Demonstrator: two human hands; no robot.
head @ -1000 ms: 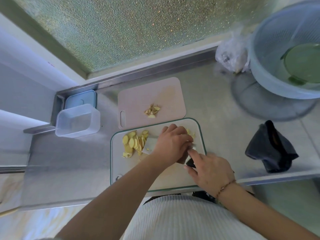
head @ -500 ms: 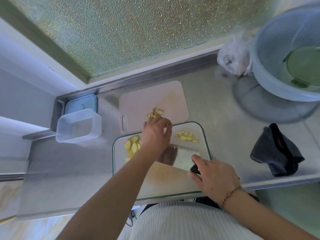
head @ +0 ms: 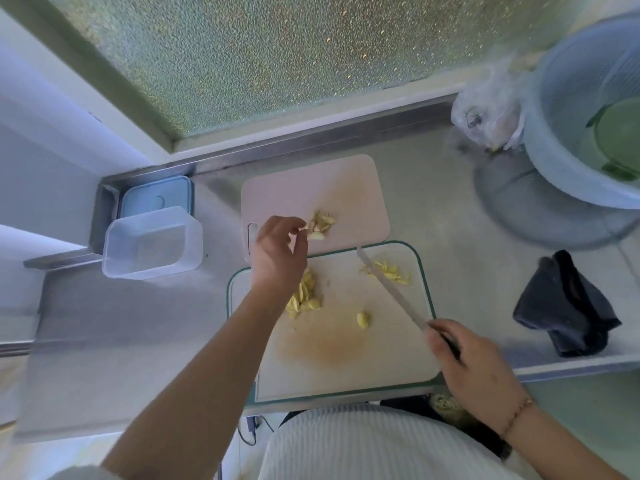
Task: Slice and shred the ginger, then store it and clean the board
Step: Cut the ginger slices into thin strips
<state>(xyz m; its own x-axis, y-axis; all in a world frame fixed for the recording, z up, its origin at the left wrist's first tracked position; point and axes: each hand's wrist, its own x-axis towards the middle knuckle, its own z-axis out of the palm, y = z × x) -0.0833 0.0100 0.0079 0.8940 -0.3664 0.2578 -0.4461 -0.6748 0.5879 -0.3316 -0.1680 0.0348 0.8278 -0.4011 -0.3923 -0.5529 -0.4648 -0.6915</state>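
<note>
Knife (head: 393, 289) now edge-up — left hand (head: 277, 251) reached the pink board (head: 311, 188).

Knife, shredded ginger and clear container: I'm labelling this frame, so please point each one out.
knife (head: 391, 289), head view, on the middle of the blade above the green-rimmed board.
shredded ginger (head: 389, 270), head view, on the middle of the pile beside the blade.
clear container (head: 152, 268), head view, on its near wall.

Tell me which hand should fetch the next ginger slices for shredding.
Left. The left hand is free above the slice pile; the right hand holds the knife.
</note>
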